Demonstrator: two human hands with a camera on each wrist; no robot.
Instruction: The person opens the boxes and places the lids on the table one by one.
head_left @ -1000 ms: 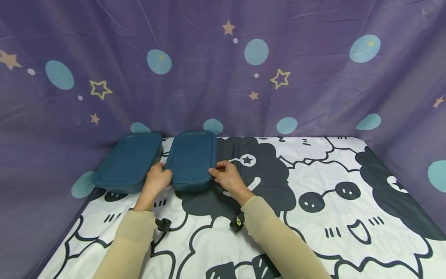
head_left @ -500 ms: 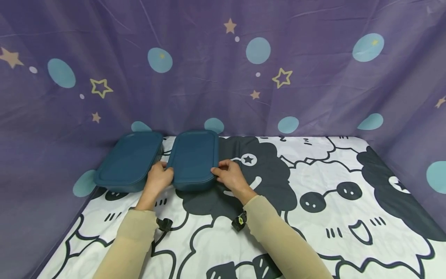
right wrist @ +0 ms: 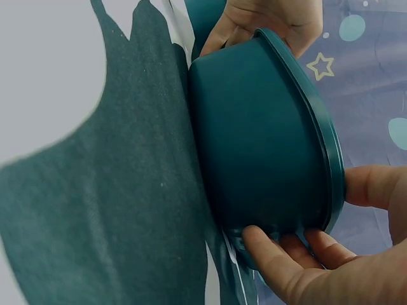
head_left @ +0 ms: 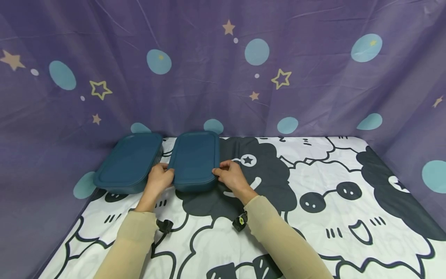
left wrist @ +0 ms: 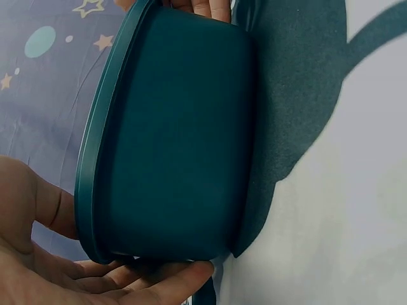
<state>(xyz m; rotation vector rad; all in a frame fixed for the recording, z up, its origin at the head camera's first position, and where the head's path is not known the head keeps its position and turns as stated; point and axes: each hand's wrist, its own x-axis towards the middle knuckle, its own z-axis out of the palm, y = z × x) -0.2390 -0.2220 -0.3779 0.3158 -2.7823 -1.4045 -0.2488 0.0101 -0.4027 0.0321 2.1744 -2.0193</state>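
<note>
In the head view, a dark teal lidded food container (head_left: 194, 157) stands on the cloth, between both hands. My left hand (head_left: 158, 181) grips its left side near the front corner, thumb at the lid's edge and fingers along the wall. On the opposite side my right hand (head_left: 234, 179) holds it the same way. The left wrist view shows the container's smooth front wall (left wrist: 178, 140) under the overhanging lid rim (left wrist: 102, 140). From the right wrist view, the right thumb (right wrist: 369, 185) presses the lid edge while the other fingers lie against the side wall.
A second, similar teal container (head_left: 129, 161) stands just left of the held one, a narrow gap between them near the left hand. The white cloth (head_left: 216, 240) with black sheep-like drawings covers the table. A purple curtain (head_left: 209, 97) hangs along the back and sides.
The held container and both hands have shifted slightly right, widening the gap to the left container a little. The grip looks the same throughout.
</note>
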